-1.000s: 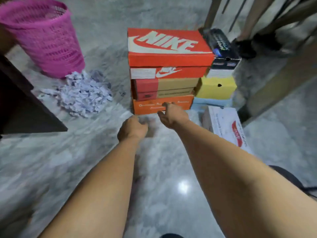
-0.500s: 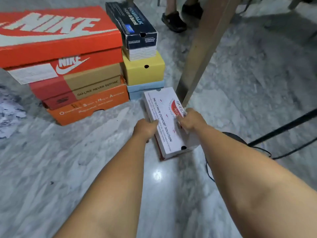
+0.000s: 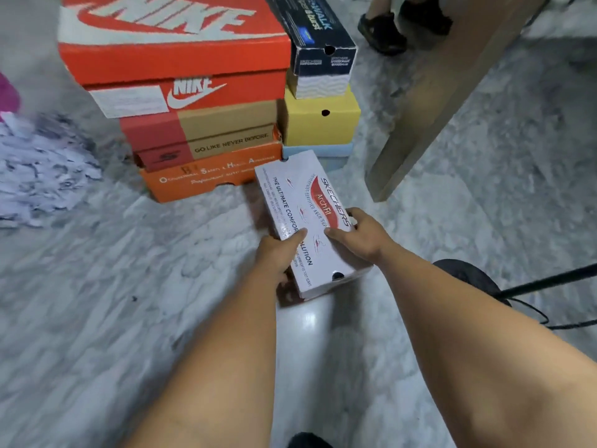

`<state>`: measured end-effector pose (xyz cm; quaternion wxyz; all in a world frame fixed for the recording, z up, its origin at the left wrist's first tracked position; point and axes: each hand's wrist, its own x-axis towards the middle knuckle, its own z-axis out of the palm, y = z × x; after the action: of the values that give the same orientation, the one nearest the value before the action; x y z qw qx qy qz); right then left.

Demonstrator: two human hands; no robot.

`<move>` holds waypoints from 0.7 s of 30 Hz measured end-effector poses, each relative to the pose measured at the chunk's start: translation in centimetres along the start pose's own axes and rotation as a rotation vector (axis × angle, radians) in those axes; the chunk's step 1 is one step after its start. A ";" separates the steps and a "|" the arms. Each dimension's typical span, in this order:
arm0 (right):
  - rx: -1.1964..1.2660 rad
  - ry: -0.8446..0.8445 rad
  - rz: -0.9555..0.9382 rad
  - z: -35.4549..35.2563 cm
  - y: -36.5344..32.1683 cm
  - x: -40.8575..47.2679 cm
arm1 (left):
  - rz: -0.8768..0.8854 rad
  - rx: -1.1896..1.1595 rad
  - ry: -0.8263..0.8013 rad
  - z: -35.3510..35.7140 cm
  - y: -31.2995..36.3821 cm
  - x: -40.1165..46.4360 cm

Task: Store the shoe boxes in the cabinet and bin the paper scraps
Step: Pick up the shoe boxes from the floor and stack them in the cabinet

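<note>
grip: left hand [image 3: 280, 253] and right hand [image 3: 361, 234] both clamp the white box [image 3: 310, 221], one per long side, thumbs on the lid, fingers curled down the walls. Bottom contact hidden, can't tell if it's off the floor [image 3: 97, 318] yet.
box location: centre of frame, on or just above the floor, far end touching or nearly touching the orange box [image 3: 206, 181] and blue box [image 3: 318, 150].
risk 1: hold is mostly on the lid. If the lid is loose, it lifts and the tray drops out.
risk 2: far corner sits tight against both stacks. Dragging it sideways could nudge them.
risk 3: right stack looks shaky, dark box [image 3: 318, 37] skewed on top of the yellow box [image 3: 319, 121]. A bump probably topples it.
risk 4: wooden leg [image 3: 429, 101] just right of the box, black cable [image 3: 549, 282] at right edge. Swing right clips the leg; stepping back may snag the cable.
scraps: pile [image 3: 38, 169] at left edge, not binned. Pink bin [image 3: 8, 95] barely in frame, upper left.
cabinet: not in view, carry path unknown.
</note>
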<state>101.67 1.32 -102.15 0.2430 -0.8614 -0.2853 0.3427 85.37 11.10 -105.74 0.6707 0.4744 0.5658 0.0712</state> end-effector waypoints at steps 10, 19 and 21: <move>-0.209 -0.510 -0.251 13.8 -18.7 -7.0 | -0.143 -0.310 0.224 -22.6 -7.4 -8.7; -0.380 -0.925 -0.428 28.7 -33.8 -18.1 | -0.137 -0.527 0.512 -40.0 -15.2 -20.3; -0.352 -0.928 -0.477 31.7 -35.8 -19.7 | -0.106 -0.626 0.584 -42.3 -15.8 -22.0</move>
<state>55.05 21.18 -91.76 0.0148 -0.5592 -0.6029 0.5689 35.77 12.14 -97.99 0.5969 0.1783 0.7063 0.3363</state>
